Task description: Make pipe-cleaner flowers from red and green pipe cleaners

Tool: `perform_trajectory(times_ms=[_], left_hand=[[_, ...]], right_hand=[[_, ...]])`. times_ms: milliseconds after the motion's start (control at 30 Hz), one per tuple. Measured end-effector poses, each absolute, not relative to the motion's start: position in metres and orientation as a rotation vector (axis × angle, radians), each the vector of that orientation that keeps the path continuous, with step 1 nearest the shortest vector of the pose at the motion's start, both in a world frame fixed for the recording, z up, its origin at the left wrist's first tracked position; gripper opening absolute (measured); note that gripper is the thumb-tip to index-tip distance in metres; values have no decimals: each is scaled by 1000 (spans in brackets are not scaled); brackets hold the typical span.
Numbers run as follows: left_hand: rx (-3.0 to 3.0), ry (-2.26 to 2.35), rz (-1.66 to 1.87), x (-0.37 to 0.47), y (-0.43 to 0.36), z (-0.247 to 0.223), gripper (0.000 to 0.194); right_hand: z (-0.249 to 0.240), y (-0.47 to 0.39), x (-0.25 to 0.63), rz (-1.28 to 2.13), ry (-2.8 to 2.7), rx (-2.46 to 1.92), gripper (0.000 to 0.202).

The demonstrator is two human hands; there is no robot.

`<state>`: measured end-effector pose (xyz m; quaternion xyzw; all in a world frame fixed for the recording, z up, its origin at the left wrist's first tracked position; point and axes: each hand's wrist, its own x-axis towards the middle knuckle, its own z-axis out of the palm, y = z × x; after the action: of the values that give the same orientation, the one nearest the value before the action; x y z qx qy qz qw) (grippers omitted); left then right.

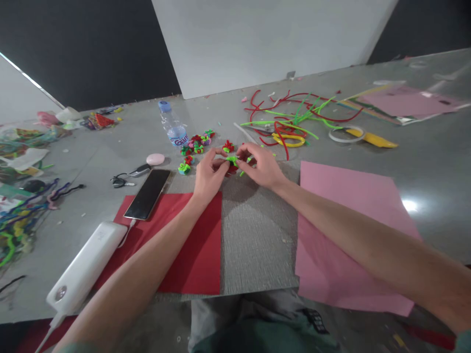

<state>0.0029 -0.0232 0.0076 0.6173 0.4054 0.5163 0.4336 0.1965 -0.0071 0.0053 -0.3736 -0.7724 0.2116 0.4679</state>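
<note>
Between my two hands is a small bright green pipe-cleaner piece. My left hand pinches its left side with thumb and forefinger. From the right, my right hand grips it with bent fingers. Something dark red shows just under the fingertips, mostly hidden. Small pipe-cleaner flowers in red, green, pink and purple lie in a cluster beyond my left hand. A single red and green flower sits just behind the fingertips. Short green snippets are scattered by my right hand.
Loose red and green pipe cleaners lie behind yellow-handled scissors. Right of them are a tape roll and yellow cutter. A water bottle stands at back left; a phone and white power bank lie nearer. Pink sheets flank my right arm.
</note>
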Motion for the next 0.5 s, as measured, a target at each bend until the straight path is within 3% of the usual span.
perform_trajectory(times_ms=[133, 500], left_hand=[[1547, 999, 1284, 3, -24, 9, 22], [1574, 1001, 1266, 3, -23, 9, 21]], right_hand=[[7, -8, 197, 550, -1907, -932, 26], [4, -5, 197, 564, -1917, -925, 16]])
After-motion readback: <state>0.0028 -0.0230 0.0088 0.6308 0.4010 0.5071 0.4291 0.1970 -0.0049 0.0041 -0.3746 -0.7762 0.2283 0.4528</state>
